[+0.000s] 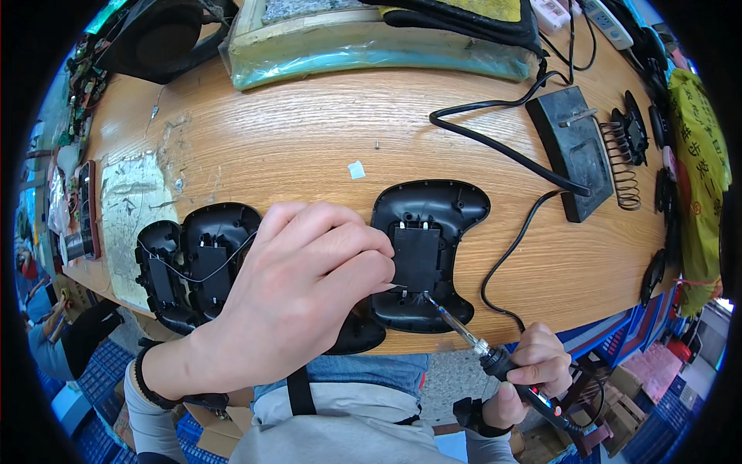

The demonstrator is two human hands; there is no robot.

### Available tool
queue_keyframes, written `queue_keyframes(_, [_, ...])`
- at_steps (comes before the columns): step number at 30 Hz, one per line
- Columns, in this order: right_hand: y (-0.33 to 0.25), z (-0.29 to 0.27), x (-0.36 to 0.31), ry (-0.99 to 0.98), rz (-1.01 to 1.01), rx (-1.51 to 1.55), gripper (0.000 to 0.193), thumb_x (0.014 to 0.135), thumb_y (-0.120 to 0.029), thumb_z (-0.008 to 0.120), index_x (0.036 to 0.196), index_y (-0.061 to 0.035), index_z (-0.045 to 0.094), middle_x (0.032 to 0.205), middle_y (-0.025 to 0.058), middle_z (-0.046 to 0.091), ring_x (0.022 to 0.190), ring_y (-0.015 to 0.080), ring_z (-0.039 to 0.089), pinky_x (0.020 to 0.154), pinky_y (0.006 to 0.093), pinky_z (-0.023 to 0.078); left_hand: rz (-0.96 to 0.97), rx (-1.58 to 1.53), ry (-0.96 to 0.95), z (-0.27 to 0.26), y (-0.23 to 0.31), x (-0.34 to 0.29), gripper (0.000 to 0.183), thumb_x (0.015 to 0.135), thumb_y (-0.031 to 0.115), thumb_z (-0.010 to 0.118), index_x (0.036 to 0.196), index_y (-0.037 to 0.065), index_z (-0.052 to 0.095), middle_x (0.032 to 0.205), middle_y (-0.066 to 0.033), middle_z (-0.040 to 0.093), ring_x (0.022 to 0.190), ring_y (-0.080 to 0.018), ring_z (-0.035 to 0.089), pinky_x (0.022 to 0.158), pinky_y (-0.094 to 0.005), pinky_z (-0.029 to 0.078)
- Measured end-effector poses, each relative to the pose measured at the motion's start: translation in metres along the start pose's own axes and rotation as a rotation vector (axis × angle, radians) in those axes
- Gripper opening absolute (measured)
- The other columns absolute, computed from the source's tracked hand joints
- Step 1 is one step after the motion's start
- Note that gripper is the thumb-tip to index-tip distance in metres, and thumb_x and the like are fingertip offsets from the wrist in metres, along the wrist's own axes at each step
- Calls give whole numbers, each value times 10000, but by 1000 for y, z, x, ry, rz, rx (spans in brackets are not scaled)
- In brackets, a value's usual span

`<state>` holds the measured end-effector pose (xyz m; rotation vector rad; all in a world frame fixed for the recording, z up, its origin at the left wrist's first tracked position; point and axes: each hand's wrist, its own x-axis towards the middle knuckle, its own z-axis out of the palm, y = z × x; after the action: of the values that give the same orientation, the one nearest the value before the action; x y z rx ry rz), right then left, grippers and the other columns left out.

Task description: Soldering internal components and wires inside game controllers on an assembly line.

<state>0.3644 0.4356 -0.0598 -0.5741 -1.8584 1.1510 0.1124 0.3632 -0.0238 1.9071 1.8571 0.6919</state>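
Note:
My right hand (539, 362) grips a soldering iron (495, 360) with a black handle and small lit lights. The iron's tip meets a metal contact at the lower edge of a black game controller shell (456, 203). My left hand (297, 282) reaches over from the left, fingers pinched on thin solder wire (185, 276), its end close to the iron's tip. The wire trails left across more black controller shells (224, 216). Another shell (362, 334) is partly covered by my left hand.
A dark soldering iron stand (568, 147) with a coiled spring holder sits at the right, with a black cable (495, 139) looping beside it. At the back is a plastic-wrapped tray (371, 52). A paper scrap (355, 169) lies mid-table; a yellow bag (696, 178) hangs far right.

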Motion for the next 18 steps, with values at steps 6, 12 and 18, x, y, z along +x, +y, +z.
queue_keyframes(6, [4, -16, -4, 59, -29, 89, 239, 679, -222, 685, 724, -78, 501, 478, 24, 449, 391, 136, 371, 429, 282, 252, -25, 79, 8, -21, -7, 12, 138, 660, 28, 685, 754, 56, 588, 893, -36, 628, 853, -226, 564, 752, -316, 406])
queue_keyframes(12, [4, -16, -11, 225, 11, 163, 258, 680, -210, 626, 751, -89, 409, 509, 11, 344, 492, 123, 265, 554, 301, 236, 76, 183, 179, -41, -42, 41, 123, 698, -28, 645, 785, 4, 563, 839, -91, 599, 804, -262, 569, 686, -331, 445])
queue_keyframes(18, [9, -1, -13, 319, -21, 202, 256, 698, -200, 620, 773, -81, 406, 526, 2, 333, 508, 113, 254, 545, 295, 202, 179, 138, 127, -39, -69, 60, 96, 744, 18, 622, 787, 2, 538, 795, -108, 554, 792, -288, 553, 686, -354, 447])
